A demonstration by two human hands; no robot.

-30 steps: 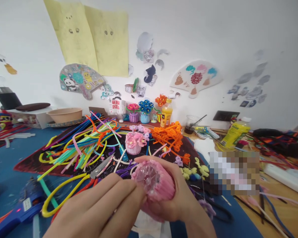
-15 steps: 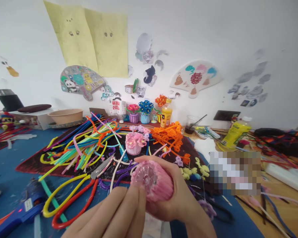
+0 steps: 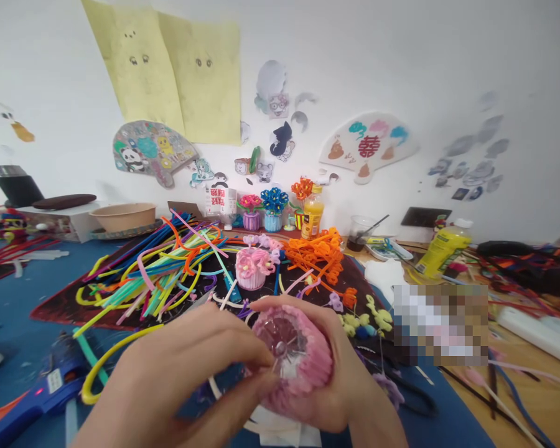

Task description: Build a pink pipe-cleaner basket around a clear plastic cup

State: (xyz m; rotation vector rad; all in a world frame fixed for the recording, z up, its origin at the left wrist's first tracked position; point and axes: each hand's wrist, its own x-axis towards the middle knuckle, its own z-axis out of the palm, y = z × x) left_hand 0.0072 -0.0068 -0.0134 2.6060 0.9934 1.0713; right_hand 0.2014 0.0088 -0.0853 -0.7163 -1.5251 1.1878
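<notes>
A cup wrapped in pink pipe cleaners (image 3: 315, 358) lies tilted in my right hand (image 3: 348, 379), its clear ribbed plastic end facing me. My right fingers curl round its far side. My left hand (image 3: 182, 367) reaches across from the left, thumb and forefinger pinched together at the edge of the clear end. Whatever sits between those fingertips is too small to make out. Beyond the cup stands a small pink pot of pipe-cleaner flowers (image 3: 252, 270). A white sheet (image 3: 289, 432) shows below my hands.
A blue glue gun (image 3: 37, 395) with a lit red light lies at left, near a yellow pipe-cleaner loop (image 3: 93, 379). Pipe cleaners (image 3: 154, 267) and orange pieces (image 3: 315, 258) cover the dark mat. Bottles and flower pots (image 3: 273, 221) line the wall.
My left hand has turned and risen, its fingertips now pinched at the clear end, and it covers the scissors and red loop. The pink cup has shifted slightly to the right.
</notes>
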